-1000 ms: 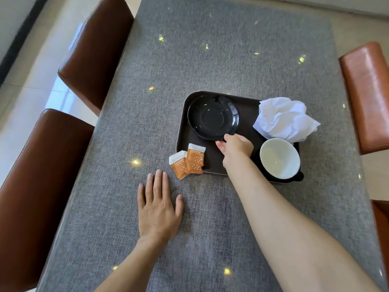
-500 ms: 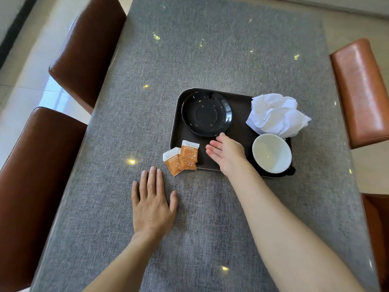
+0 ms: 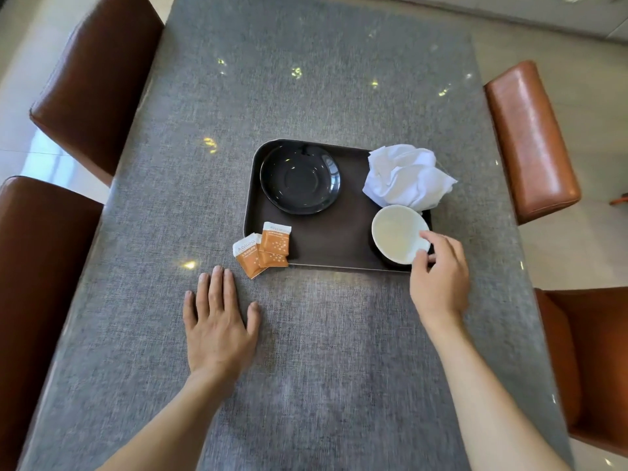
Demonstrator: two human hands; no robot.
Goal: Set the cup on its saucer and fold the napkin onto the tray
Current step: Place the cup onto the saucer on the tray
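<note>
Fingers of the right hand (image 3: pixel 438 270) now curl on the near rim of the cup (image 3: pixel 397 234), after leaving the saucer (image 3: pixel 300 178) a moment ago. Whether the grip is fully closed, I cannot tell. The cup sits in the tray's (image 3: pixel 333 239) near right corner, apart from the saucer at far left. The napkin (image 3: pixel 406 178) lies crumpled behind the cup. The left hand (image 3: pixel 219 322) rests flat and spread on the table (image 3: pixel 323 351). Lifting the cup across looks next.

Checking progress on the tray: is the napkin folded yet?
Not folded. The napkin sits crumpled in a bunched heap at the tray's far right corner.
</note>
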